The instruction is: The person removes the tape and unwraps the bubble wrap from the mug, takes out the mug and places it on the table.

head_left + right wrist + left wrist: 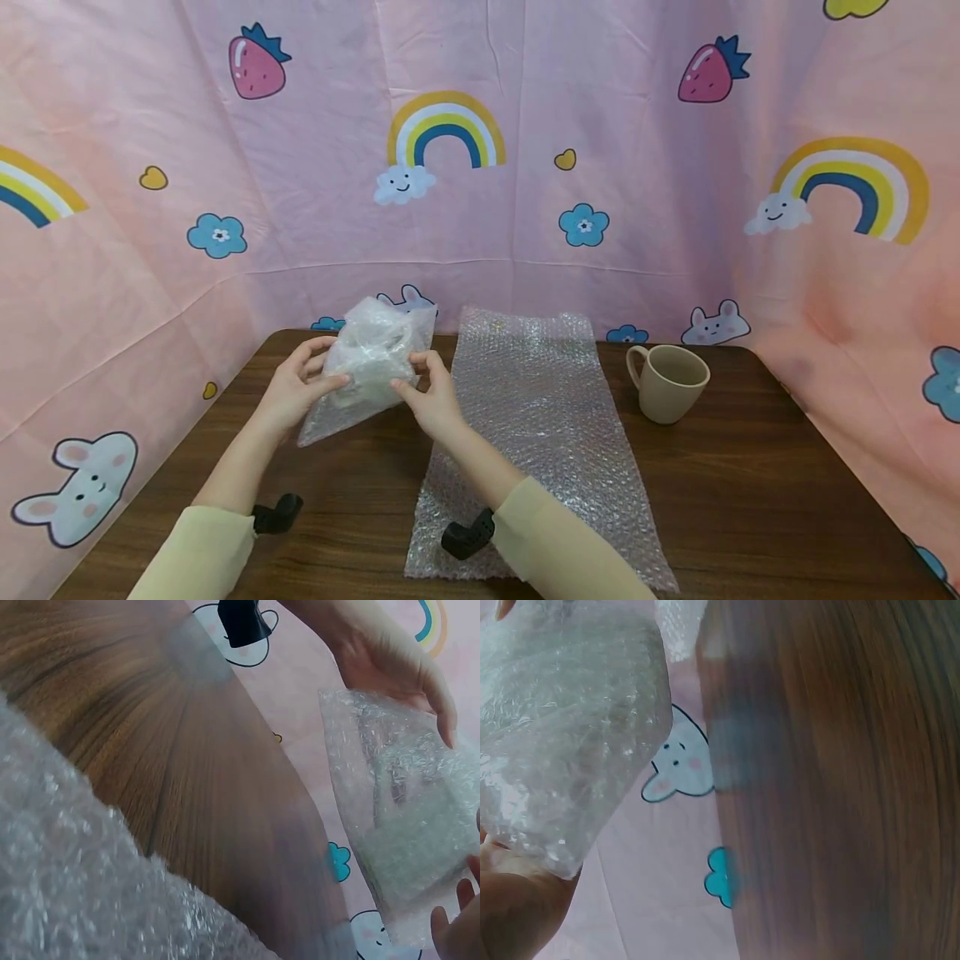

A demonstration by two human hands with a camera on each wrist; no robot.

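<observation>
A bundle of clear bubble wrap [375, 346] is held up above the far left part of the table, tilted, with loose corners sticking out. Something pale shows through the layers, its shape blurred by the plastic. My left hand [288, 390] grips the bundle's left side, thumb across the front. At its right side my right hand [435, 402] pinches the wrap between thumb and fingers. In the right wrist view the wrapped bundle [420, 825] hangs between both hands. The left wrist view shows its crinkled wrap [570, 735] close up.
A long sheet of bubble wrap [536, 417] lies flat along the middle of the brown wooden table [750, 500], under my right forearm. To its right stands a beige mug [670, 387], upright, handle towards the left. A patterned pink cloth [525, 233] hangs behind the table.
</observation>
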